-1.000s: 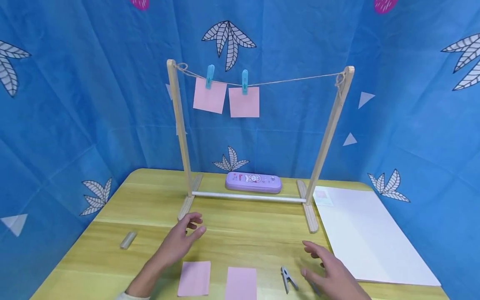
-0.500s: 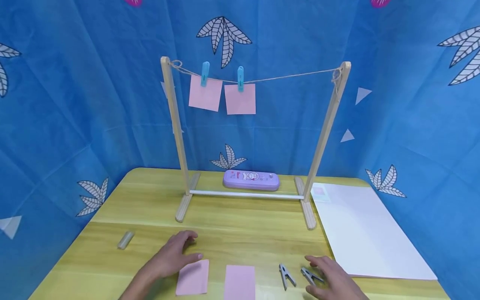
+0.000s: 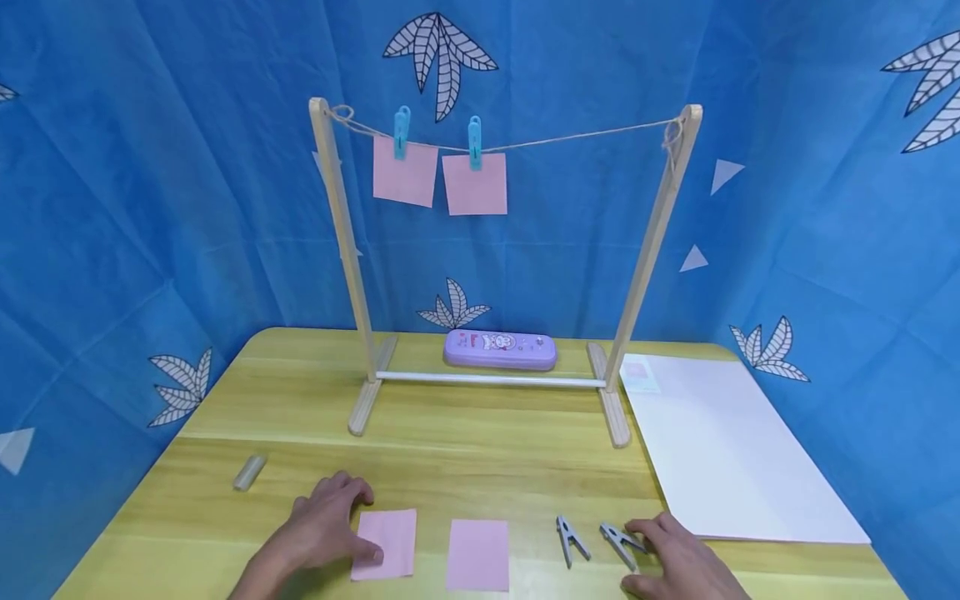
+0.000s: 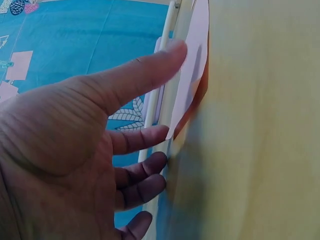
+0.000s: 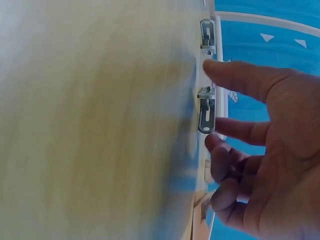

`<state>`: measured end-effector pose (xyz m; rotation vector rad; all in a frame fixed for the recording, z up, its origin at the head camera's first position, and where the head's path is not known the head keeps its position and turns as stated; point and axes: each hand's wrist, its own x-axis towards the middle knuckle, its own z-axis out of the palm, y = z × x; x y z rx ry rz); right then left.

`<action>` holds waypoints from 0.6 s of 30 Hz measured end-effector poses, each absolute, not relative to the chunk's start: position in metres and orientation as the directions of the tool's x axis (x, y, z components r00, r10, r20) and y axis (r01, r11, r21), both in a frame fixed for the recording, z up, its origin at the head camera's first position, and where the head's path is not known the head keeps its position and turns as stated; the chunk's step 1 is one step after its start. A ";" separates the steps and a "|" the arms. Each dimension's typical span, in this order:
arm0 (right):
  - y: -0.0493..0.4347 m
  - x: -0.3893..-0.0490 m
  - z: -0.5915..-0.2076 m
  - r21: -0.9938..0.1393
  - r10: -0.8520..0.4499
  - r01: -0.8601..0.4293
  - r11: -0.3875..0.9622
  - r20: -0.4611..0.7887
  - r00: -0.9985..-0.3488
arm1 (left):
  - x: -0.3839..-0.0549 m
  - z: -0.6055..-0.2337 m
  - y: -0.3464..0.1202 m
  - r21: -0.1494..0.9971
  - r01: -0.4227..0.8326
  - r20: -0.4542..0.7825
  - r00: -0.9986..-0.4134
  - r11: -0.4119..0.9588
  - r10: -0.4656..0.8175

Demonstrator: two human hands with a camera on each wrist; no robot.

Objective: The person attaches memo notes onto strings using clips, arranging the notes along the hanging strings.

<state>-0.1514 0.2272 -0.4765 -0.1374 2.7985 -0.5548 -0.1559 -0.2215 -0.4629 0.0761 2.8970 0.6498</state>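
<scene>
My left hand (image 3: 318,525) is at the left edge of a pink paper square (image 3: 396,542) on the table. In the left wrist view its index fingertip is right at a corner of this sheet (image 4: 192,75), with the thumb over its face. A second pink square (image 3: 477,554) lies to the right. My right hand (image 3: 675,554) is beside a grey metal clip (image 3: 621,543); thumb and index finger are spread around this clip (image 5: 206,112) in the right wrist view. Another grey clip (image 3: 572,540) lies just left of it. Both hands have their fingers apart.
Behind stands a wooden frame (image 3: 651,258) with a string; blue pegs (image 3: 475,142) hold two pink squares (image 3: 476,187) on it. A purple pencil case (image 3: 500,350) lies behind its bar. Large white sheet (image 3: 738,450) at right, small beige block (image 3: 250,472) at left.
Both hands have come down toward the table, the left to the pink square's edge, the right to the nearer clip. The head view has tilted down slightly.
</scene>
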 end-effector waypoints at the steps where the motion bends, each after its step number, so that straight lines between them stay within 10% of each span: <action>1: 0.227 -0.152 -0.476 -0.381 -0.137 -0.025 0.924 -0.271 -0.953 | -0.155 -0.463 -0.222 0.414 0.012 -0.149 -0.986 0.910 0.081; 18: 0.225 -0.152 -0.476 -0.344 -0.125 -0.034 0.938 -0.247 -0.961 | -0.150 -0.465 -0.217 0.469 -0.032 -0.172 -0.983 0.882 0.056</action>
